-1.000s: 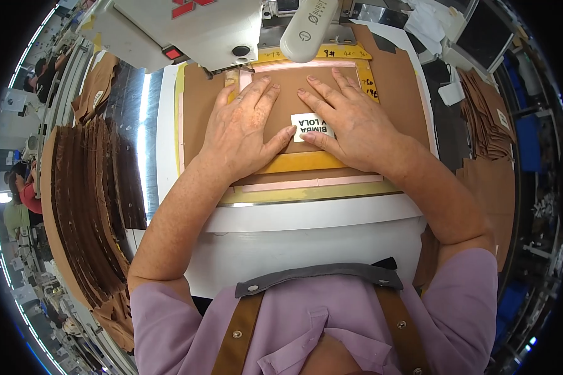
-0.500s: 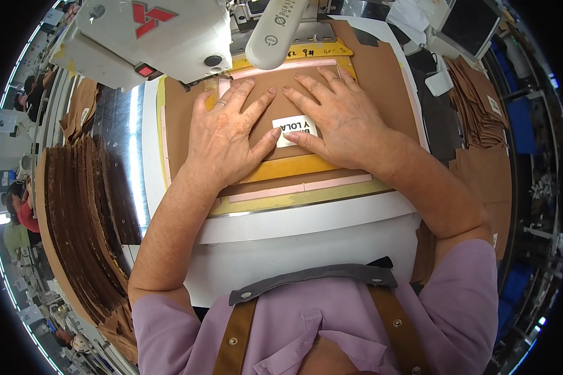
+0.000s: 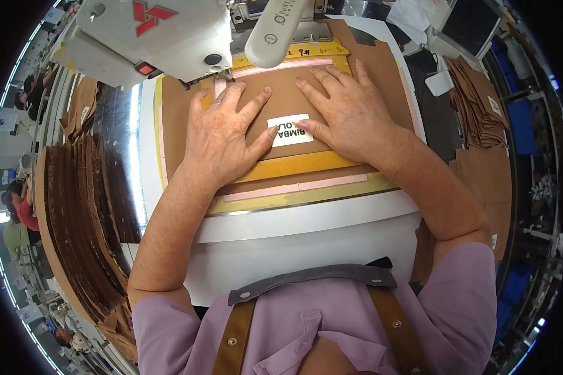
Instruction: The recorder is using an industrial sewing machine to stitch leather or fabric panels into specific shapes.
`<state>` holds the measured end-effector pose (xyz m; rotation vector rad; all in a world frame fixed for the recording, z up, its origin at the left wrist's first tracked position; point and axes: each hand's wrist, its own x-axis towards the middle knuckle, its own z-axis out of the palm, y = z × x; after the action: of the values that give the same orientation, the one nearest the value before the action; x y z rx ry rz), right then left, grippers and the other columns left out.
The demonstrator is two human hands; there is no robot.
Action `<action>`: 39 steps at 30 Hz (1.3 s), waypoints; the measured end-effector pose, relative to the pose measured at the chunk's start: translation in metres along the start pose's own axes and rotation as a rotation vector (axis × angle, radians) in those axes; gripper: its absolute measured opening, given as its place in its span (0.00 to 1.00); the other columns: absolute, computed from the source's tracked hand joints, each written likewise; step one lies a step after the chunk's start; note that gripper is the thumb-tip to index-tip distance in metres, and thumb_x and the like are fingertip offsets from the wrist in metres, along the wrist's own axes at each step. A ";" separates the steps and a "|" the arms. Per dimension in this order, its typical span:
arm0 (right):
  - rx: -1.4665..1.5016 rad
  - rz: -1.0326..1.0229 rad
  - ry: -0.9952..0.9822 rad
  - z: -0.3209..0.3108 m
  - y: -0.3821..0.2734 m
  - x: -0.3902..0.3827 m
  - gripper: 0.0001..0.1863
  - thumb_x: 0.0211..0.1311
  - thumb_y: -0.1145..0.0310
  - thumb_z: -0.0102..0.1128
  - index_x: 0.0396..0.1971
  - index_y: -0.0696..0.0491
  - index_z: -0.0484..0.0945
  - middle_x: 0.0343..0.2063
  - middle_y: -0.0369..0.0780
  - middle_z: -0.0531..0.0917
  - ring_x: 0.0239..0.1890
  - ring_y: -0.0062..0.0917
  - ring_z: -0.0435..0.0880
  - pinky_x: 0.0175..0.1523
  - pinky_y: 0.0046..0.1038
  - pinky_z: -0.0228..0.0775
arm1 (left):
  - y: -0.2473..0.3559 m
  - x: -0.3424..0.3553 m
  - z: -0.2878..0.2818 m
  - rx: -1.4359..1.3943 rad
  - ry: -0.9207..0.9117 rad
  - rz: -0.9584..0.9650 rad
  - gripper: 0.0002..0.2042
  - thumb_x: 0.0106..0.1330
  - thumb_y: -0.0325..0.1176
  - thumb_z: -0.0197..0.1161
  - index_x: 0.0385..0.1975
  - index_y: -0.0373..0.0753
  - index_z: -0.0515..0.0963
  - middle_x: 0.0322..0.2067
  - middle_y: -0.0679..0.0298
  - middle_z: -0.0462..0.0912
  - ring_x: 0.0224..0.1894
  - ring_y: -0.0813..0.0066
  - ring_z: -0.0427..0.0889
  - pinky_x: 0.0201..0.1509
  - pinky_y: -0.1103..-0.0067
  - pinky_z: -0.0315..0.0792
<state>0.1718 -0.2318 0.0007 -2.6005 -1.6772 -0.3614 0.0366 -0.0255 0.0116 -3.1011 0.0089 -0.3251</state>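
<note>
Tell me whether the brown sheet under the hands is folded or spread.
Spread: inside the yellow frame, the brown sheet lies flat, no fold showing, beneath the left hand and right hand.

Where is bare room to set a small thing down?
Bare: the metal strip between the brown stack and the white board; the brown sheet between left hand and right hand, beyond the label. Crowded: far side, by the machine.

Beyond the label (image 3: 286, 132), a gap between the left hand (image 3: 222, 131) and the right hand (image 3: 356, 115) runs over the sheet (image 3: 281, 95) toward the wand (image 3: 272, 39). The machine (image 3: 153, 40) blocks passage beyond and left of the label; a yellow bar (image 3: 294, 165) stretches along the label's near side.
</note>
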 end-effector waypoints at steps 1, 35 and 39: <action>0.004 -0.011 0.004 0.000 -0.001 0.001 0.36 0.74 0.38 0.46 0.68 0.50 0.73 0.65 0.50 0.73 0.72 0.40 0.66 0.75 0.60 0.48 | -0.001 -0.001 0.000 0.006 -0.001 -0.011 0.27 0.68 0.53 0.59 0.66 0.51 0.76 0.62 0.50 0.75 0.64 0.58 0.75 0.72 0.53 0.56; 0.007 -0.120 -0.098 0.000 -0.047 0.045 0.39 0.76 0.37 0.38 0.70 0.55 0.67 0.63 0.45 0.74 0.68 0.32 0.69 0.73 0.55 0.56 | -0.066 -0.044 -0.013 0.068 -0.036 -0.103 0.28 0.64 0.53 0.63 0.65 0.57 0.77 0.64 0.55 0.72 0.63 0.62 0.75 0.72 0.54 0.53; 0.095 -0.137 -0.033 0.000 -0.046 0.046 0.37 0.73 0.38 0.47 0.65 0.57 0.73 0.63 0.46 0.74 0.67 0.35 0.72 0.73 0.52 0.60 | -0.074 -0.051 -0.014 0.074 -0.021 -0.101 0.28 0.64 0.54 0.62 0.64 0.57 0.78 0.63 0.54 0.73 0.61 0.62 0.77 0.72 0.54 0.53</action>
<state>0.1485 -0.1709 0.0055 -2.4454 -1.8414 -0.2374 -0.0157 0.0490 0.0166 -3.0371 -0.1572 -0.2879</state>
